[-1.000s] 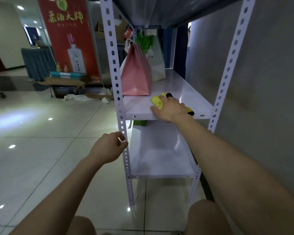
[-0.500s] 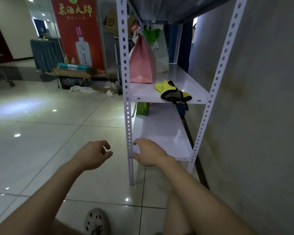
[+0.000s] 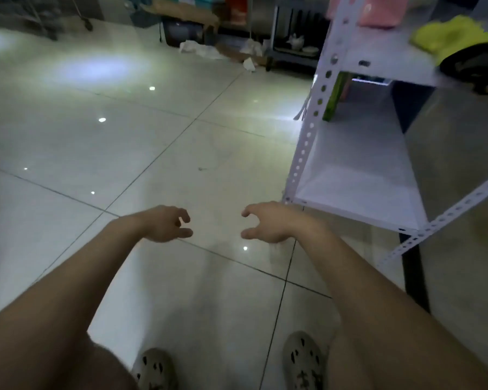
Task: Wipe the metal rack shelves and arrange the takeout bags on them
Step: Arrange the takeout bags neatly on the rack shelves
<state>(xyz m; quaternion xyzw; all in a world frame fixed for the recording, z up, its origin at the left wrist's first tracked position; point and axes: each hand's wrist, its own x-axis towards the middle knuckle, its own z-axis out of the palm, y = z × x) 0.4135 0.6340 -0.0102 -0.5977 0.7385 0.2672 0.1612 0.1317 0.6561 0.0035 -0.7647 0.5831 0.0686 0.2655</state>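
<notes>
Two hands out over the tiled floor (image 3: 141, 130), left hand (image 3: 164, 225) and right hand (image 3: 268, 222) both half-curled, holding nothing; one yellow cloth (image 3: 452, 35) and one pink bag (image 3: 378, 11) on the metal rack (image 3: 310, 128)'s upper shelf; lower shelf (image 3: 358, 178) bare; two shoes below.

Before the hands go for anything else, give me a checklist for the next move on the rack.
1. Left hand free: ok, open over the floor tiles, holding nothing.
2. Right hand free: ok, open, not touching the rack.
3. Yellow and black cleaning cloth within sight: ok, lying on the upper white metal shelf.
4. Lower white metal shelf bare near the front for wiping: ok; a green item stands farther back.
5. Pink takeout bag placed: ok, on the upper shelf, mostly cropped.
6. Upper shelf wiped clean: cannot tell, the picture is blurred.
</notes>
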